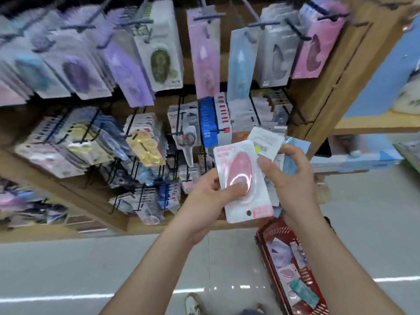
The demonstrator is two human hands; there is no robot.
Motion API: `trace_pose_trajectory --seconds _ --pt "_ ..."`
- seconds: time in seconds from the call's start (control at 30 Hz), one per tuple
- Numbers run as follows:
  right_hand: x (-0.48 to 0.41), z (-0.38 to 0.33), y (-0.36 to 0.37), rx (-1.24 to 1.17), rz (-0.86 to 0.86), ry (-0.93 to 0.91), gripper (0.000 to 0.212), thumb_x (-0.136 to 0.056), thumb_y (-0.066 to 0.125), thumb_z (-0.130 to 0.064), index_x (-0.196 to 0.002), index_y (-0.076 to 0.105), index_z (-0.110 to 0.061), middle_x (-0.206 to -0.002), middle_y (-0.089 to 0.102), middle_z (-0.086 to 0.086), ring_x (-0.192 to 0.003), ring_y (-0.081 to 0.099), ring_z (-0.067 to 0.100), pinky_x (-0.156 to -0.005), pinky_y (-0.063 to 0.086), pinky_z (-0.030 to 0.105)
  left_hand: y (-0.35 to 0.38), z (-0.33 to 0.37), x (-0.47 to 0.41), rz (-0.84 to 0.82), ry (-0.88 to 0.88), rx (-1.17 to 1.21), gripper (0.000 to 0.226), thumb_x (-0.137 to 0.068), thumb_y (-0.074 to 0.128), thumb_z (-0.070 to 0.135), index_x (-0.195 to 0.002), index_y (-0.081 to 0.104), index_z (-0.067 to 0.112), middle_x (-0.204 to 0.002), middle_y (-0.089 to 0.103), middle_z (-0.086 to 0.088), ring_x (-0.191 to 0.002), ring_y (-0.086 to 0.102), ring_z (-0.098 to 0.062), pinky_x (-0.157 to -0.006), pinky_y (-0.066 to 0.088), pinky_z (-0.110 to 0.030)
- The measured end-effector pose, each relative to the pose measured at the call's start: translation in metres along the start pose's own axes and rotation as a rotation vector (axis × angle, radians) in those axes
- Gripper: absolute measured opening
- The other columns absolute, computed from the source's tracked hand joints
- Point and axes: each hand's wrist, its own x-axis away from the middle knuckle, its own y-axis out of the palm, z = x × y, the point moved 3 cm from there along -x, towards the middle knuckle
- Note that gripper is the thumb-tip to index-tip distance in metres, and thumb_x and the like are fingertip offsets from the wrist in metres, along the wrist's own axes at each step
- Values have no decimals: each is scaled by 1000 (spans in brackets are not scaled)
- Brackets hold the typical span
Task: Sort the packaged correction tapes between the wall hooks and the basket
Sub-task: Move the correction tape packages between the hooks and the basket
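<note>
Correction tape pack (242, 178), pink, hang hole downward, lies between our two hands. Our left hand (204, 194) clasps its left edge, thumb pressed on the blister. Our right hand (288, 176) touches its right edge while gripping a fan of further packs (266, 139) just behind it. Lower right, on the floor, the red basket (303, 275) contains several packs. Beyond the hands, rows of packs hang from the wall hooks (263, 25).
</note>
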Motion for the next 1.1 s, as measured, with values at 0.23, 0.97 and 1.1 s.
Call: trace_pose_trajectory --seconds 0.23,0.97,1.1 --pt "6 -13 72 -131 -65 51 51 -81 78 -10 -125 55 -22 -115 72 -3 -106 69 17 -87 59 36 -70 32 11 -128 -28 -24 40 -84 70 27 -123 62 23 -116 72 -5 -104 70 -27 -86 57 -49" --pt "14 -21 152 -284 -296 85 65 -67 84 -22 -126 57 -27 -117 72 6 -111 67 34 -87 58 51 -131 49 13 168 40 190 30 -92 56 38 -93 74 14 -99 76 -11 -95 72 -27 -88 54 -42" --pt "9 -16 154 -313 -349 132 89 -56 93 -38 -134 52 -27 -123 69 8 -114 66 32 -86 58 47 -122 55 10 241 94 233 33 -95 53 37 -98 73 11 -99 76 -11 -99 72 -28 -90 56 -43"
